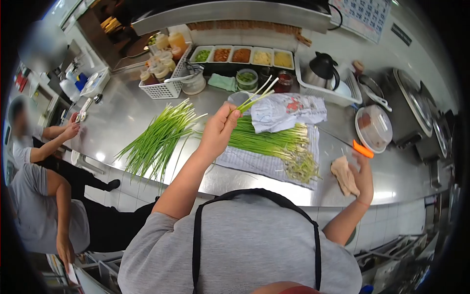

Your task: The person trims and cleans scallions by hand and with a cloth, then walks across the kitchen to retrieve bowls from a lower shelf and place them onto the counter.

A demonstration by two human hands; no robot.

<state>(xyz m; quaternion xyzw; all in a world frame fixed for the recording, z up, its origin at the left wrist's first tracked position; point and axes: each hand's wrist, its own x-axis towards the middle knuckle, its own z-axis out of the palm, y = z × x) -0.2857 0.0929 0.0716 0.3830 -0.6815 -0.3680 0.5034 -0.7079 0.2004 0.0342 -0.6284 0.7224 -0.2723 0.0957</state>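
My left hand [219, 128] is closed around a few green onions [254, 98], their white ends pointing up and to the right. Below it, a thick bunch of green onions [267, 139] with stringy roots lies on a striped cloth [254, 164]. Loose green onions [159, 137] are spread on the counter to the left. On the right, my right hand [363, 177] has thumb and fingers apart, its fingertips at an orange handle [363, 149]; whether they touch it is unclear. A crumpled beige cloth [344, 176] lies beside this hand.
A printed white cloth [289, 112] covers part of the bunch. Topping trays [242, 55], a bottle basket [164, 88] and a bin with a jug [320, 71] line the back. A lidded plastic bowl [374, 127] stands right. Two people [49, 206] are at left.
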